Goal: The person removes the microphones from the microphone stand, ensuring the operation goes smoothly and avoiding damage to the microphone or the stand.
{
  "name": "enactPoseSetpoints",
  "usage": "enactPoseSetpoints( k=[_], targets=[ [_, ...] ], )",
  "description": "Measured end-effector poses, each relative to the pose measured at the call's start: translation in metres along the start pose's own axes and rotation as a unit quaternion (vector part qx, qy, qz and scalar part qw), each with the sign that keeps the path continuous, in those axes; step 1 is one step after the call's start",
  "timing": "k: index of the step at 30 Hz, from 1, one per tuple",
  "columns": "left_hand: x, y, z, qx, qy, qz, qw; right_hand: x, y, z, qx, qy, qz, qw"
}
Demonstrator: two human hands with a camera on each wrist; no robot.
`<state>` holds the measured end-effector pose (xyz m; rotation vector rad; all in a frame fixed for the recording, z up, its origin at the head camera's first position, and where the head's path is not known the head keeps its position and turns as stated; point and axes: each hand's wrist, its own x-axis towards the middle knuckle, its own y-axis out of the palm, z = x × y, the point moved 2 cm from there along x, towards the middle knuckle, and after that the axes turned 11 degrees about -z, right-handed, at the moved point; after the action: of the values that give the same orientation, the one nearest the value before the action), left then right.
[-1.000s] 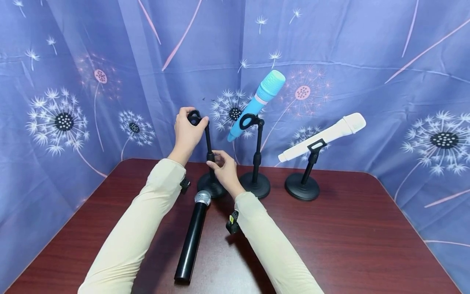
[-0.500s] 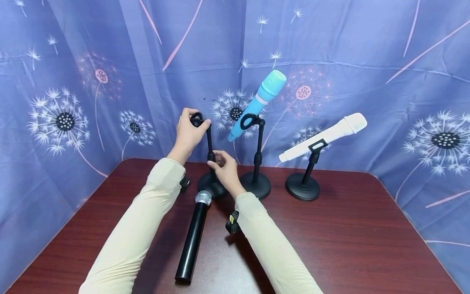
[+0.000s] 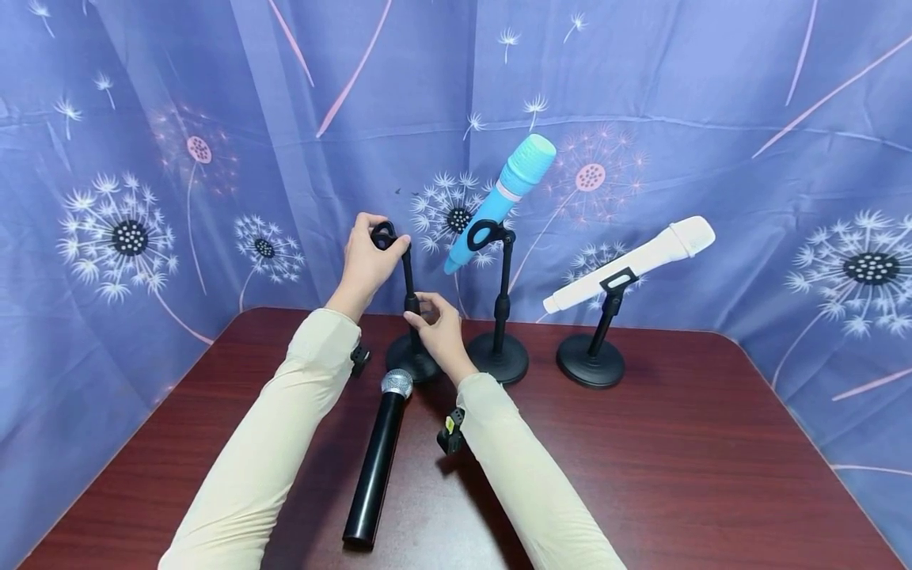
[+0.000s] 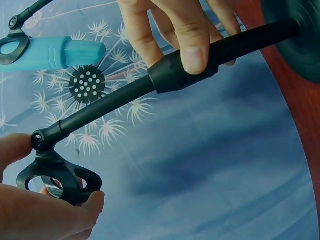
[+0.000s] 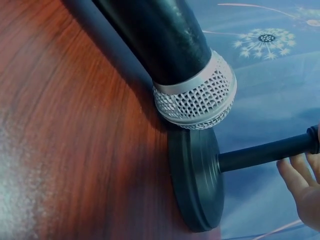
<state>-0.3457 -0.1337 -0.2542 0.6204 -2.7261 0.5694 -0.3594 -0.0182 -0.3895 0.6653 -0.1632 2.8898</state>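
Note:
My left hand [image 3: 369, 257] holds the black clip [image 4: 62, 177] at the top of the leftmost microphone stand [image 3: 408, 273], thumb and fingers on either side of it. Lower down, my right hand [image 3: 440, 331] pinches the thick collar [image 4: 182, 72] on that stand's pole. The clip has nothing in it. Its round base [image 5: 197, 180] rests on the table. A black microphone [image 3: 378, 467] with a silver mesh head lies on the tabletop in front of this base, between my forearms, its head toward the stand.
Just right, a second stand [image 3: 501, 317] carries a blue microphone [image 3: 502, 198], tilted up. Farther right a shorter stand [image 3: 594, 348] bears a white microphone [image 3: 630, 265]. A patterned blue curtain [image 3: 641, 79] hangs behind the dark red table [image 3: 677, 459].
The clip has turned slightly under my left hand, its ring opening showing a little differently. My right hand keeps its grip on the collar. The microphones have stayed in place.

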Motion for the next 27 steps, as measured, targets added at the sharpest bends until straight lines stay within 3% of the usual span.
enactPoseSetpoints(
  k=[8, 16, 22, 27],
  targets=[
    [-0.009, 0.011, 0.031, 0.010, -0.020, 0.020, 0.9996, -0.009, -0.010, 0.025, 0.032, 0.003, 0.015, 0.9994],
    [-0.013, 0.015, 0.040, 0.018, -0.017, 0.021, 0.9995, -0.001, -0.002, 0.001, 0.037, 0.005, 0.005, 0.9993],
    [-0.018, 0.018, 0.055, 0.029, -0.023, 0.034, 0.9987, -0.001, 0.000, -0.002, 0.022, 0.005, 0.006, 0.9997],
    [-0.018, 0.018, 0.057, 0.019, -0.013, 0.029, 0.9993, -0.003, -0.001, 0.005, 0.027, 0.004, 0.011, 0.9996]
  ],
)
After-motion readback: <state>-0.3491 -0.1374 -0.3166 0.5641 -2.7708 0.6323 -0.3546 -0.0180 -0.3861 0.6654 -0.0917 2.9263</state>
